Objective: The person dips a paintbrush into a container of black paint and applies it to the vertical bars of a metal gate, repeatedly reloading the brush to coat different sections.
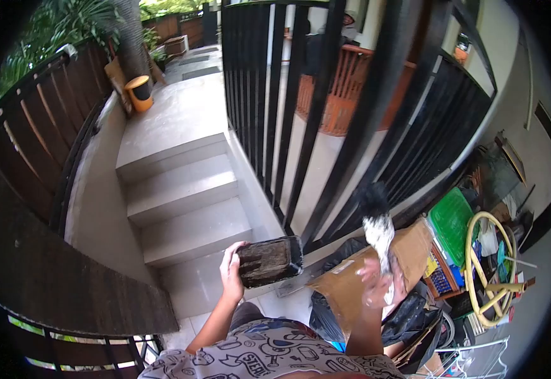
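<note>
My left hand (pixel 231 268) grips the near end of a black rectangular tub (pixel 270 261), whose inside is coated in dark brown streaks. It is held out over the foot of the pale stairs. On the other side, my right hand (pixel 381 285) is closed around a paintbrush (pixel 380 232), raised with its dark, blurred head toward the black railing. White smears cover the brush's lower part and my fingers. Just behind that hand lies a brown cardboard box (pixel 342 278) among black plastic bags (pixel 326 319).
Pale steps (pixel 187 208) climb ahead between a dark wooden fence (pixel 35 132) and black metal railings (pixel 275 114). A yellow-and-black bin (pixel 139 95) stands on the upper landing. Clutter at right includes a green plastic lid (pixel 449 224) and a cream ring (pixel 471 265). A person (pixel 349 24) is beyond the railing.
</note>
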Tool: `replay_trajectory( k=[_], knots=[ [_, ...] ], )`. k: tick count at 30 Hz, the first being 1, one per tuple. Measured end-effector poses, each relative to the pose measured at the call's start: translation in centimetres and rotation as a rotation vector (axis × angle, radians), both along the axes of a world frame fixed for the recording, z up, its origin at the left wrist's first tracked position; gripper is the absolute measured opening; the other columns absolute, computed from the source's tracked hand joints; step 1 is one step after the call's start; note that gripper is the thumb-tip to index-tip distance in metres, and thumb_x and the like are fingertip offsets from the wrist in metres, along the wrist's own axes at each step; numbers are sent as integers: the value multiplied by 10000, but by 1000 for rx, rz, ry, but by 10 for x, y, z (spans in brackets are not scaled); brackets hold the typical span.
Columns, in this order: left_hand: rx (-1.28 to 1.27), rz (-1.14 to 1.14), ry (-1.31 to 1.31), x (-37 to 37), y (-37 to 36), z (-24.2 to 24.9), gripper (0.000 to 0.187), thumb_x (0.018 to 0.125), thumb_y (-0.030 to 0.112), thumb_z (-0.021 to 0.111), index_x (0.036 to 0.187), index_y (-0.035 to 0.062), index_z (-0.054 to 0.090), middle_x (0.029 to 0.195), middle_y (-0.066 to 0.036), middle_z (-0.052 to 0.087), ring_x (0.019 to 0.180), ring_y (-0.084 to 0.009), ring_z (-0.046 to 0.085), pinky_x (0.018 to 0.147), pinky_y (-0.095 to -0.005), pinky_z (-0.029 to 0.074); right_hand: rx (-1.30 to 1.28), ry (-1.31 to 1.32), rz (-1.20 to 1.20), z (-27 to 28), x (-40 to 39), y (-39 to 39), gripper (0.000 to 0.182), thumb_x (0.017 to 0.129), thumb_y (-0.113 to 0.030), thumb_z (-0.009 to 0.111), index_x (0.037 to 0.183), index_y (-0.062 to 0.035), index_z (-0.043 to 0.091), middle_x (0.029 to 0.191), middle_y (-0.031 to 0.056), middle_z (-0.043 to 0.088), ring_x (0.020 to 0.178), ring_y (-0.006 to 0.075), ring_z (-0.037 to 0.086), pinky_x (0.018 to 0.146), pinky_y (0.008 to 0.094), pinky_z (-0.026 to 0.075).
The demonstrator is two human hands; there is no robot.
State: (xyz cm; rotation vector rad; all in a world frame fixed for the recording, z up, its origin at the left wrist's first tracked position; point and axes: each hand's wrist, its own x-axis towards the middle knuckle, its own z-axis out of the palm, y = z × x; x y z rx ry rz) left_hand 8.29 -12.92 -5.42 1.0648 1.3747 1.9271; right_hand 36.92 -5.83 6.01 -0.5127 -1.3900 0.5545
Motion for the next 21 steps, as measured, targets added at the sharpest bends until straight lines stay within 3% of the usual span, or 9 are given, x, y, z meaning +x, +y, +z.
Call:
replay_trajectory(
  k=[2, 5, 6, 9, 11, 13, 16, 19, 21],
  knots=[
    [-23, 5, -28, -14, 5, -10, 436, 1020, 285, 437, 1295, -19, 584, 1272, -154, 635, 1224, -241, 565, 1087, -367, 392, 11, -115, 149, -6, -10, 1, 454, 1026, -223, 493, 1309, 119, 589, 846, 263, 733, 614, 242, 710, 518, 338, 546],
    [-26, -37, 16, -39, 18, -6, 420, 1024, 267, 438, 1298, -13, 589, 1274, -143, 636, 1222, -240, 566, 1090, -365, 387, -14, -550, -74, 14, -49, 16, 346, 998, -92, 567, 1291, 86, 615, 962, 201, 756, 697, 188, 713, 574, 281, 552],
    [-7, -68, 6, -47, 23, -4, 413, 1028, 262, 437, 1300, -12, 585, 1274, -144, 636, 1219, -241, 569, 1087, -365, 391, 7, -614, -181, -2, -49, 32, 321, 1002, -59, 547, 1293, 42, 636, 968, 168, 763, 703, 153, 709, 615, 261, 557],
    [65, -168, -47, -73, 32, 11, 394, 1045, 231, 416, 1312, -17, 564, 1275, -154, 635, 1208, -234, 576, 1076, -361, 409, 54, -593, -439, -28, -35, 43, 295, 996, -40, 548, 1256, 60, 648, 962, 153, 759, 750, 175, 726, 653, 269, 564],
    [96, -139, 34, -96, 33, 18, 392, 1046, 222, 409, 1314, -19, 561, 1275, -151, 635, 1210, -227, 573, 1079, -357, 405, 142, -848, -543, -26, -25, 33, 289, 998, -47, 555, 1244, 67, 654, 960, 138, 759, 737, 162, 724, 651, 261, 558],
    [96, -106, 27, -119, 33, 10, 393, 1047, 228, 414, 1317, -17, 560, 1272, -150, 635, 1208, -226, 572, 1079, -353, 402, 151, -796, -613, -30, -36, 19, 297, 1007, -78, 545, 1242, 57, 666, 901, 121, 759, 675, 139, 701, 632, 243, 544],
    [81, -75, -35, -147, 27, 2, 400, 1048, 249, 425, 1312, -15, 569, 1266, -149, 634, 1205, -227, 570, 1081, -351, 396, -290, -523, -612, -8, -73, -14, 336, 1014, -168, 549, 1243, 41, 677, 785, 129, 736, 589, 98, 629, 581, 221, 512],
    [-38, 12, 37, -166, 25, -3, 429, 1045, 303, 431, 1277, -17, 597, 1244, -142, 630, 1204, -233, 555, 1090, -361, 381, -86, -666, -583, -13, -88, -10, 373, 1000, -206, 585, 1272, 37, 667, 861, 143, 755, 638, 135, 668, 627, 263, 550],
    [-43, -20, 0, -167, 29, 5, 431, 1043, 295, 420, 1278, -22, 595, 1236, -141, 625, 1206, -237, 553, 1091, -364, 380, 99, -867, -590, 39, -125, -3, 207, 908, -76, 692, 1086, 11, 752, 1037, 180, 762, 806, 263, 761, 758, 335, 601]
  ],
)
